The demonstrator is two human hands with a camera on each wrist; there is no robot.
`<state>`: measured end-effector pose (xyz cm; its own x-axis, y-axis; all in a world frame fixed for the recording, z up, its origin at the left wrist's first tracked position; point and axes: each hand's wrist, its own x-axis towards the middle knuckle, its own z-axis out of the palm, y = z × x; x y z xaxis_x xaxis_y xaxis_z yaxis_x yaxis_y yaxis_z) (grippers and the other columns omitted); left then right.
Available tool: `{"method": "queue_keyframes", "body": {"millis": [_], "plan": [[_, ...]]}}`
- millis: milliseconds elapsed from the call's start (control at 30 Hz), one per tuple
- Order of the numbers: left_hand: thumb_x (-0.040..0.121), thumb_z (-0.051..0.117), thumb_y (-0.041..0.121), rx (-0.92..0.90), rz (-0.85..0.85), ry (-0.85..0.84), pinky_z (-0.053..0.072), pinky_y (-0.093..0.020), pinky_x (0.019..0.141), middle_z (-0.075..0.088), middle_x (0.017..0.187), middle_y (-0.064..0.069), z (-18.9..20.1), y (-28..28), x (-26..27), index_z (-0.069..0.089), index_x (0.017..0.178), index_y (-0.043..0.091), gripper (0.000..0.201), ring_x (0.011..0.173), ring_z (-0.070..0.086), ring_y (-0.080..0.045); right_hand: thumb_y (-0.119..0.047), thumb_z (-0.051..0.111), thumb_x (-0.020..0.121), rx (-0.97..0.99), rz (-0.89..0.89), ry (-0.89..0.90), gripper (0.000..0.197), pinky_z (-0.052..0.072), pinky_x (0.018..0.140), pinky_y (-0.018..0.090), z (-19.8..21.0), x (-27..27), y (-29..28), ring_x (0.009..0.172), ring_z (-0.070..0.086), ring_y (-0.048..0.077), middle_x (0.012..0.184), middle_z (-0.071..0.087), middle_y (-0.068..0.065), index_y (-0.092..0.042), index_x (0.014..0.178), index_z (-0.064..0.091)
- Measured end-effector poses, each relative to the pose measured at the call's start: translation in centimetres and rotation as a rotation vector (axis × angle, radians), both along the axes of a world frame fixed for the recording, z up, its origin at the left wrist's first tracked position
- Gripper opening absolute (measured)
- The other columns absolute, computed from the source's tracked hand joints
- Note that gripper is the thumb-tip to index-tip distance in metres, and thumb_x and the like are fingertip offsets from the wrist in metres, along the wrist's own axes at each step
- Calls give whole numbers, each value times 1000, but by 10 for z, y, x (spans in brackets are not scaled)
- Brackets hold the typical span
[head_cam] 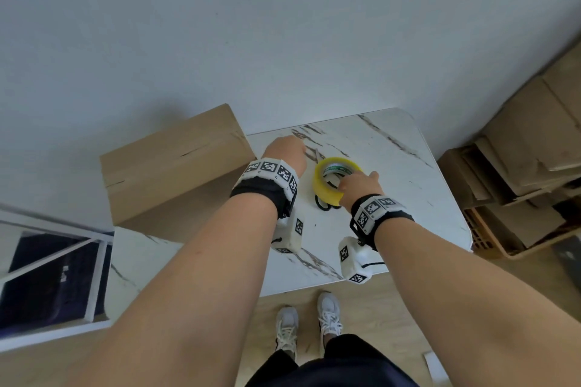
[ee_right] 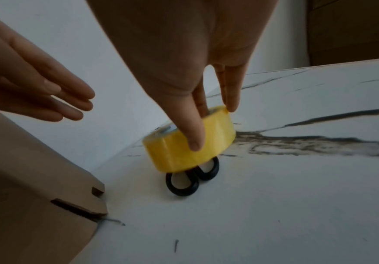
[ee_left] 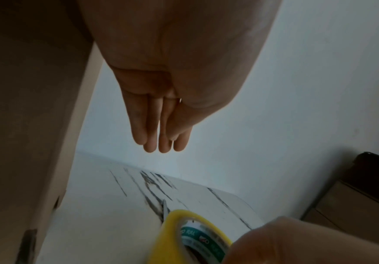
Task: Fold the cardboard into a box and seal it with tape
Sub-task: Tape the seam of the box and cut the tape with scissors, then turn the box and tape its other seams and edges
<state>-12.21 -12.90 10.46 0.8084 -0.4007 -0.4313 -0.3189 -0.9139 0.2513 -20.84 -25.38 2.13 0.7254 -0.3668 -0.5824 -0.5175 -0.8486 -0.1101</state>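
A folded brown cardboard box (head_cam: 176, 163) stands on the left of the white marble table (head_cam: 393, 198). A yellow roll of tape (head_cam: 333, 181) is tilted above black-handled scissors (head_cam: 323, 203). My right hand (head_cam: 358, 185) grips the tape roll (ee_right: 191, 142), thumb on its outer face and fingers (ee_right: 231, 96) over the rim and in the core. My left hand (head_cam: 286, 151) hovers between the box and the tape with fingers (ee_left: 157, 132) straight and together, holding nothing. The scissor handles (ee_right: 191, 180) lie under the roll.
Stacks of flattened cardboard (head_cam: 528, 148) lie on the floor at the right. A white metal frame (head_cam: 56, 261) sits at the lower left. A pale wall (head_cam: 283, 25) rises right behind the table. My shoes (head_cam: 308, 320) stand at the table's near edge.
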Motion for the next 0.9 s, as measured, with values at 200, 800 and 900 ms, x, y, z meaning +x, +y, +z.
{"method": "queue_keyframes", "body": {"millis": [200, 800, 900], "plan": [[90, 42, -3, -82, -71, -60, 42, -34, 105, 52, 139, -9, 18, -2, 0, 53, 135, 13, 49, 127, 50, -27, -2, 38, 94, 22, -29, -43, 41, 48, 97, 35, 15, -9, 4, 114, 56, 28, 121, 64, 8, -14, 122, 64], [92, 37, -3, -310, 185, -288, 40, -36, 106, 44, 144, -5, 65, 79, 43, 52, 135, 20, 51, 131, 44, -26, -3, 39, 91, 379, -268, -576, 46, 48, 94, 29, 103, 48, 40, 115, 59, 23, 129, 63, 3, -19, 127, 62], [93, 37, 2, -239, 254, -306, 40, -39, 107, 48, 142, -8, 55, 106, 50, 51, 136, 18, 49, 130, 45, -29, -1, 34, 88, 505, -245, -596, 56, 45, 98, 27, 110, 59, 65, 120, 56, 19, 136, 59, -1, -23, 133, 59]]}}
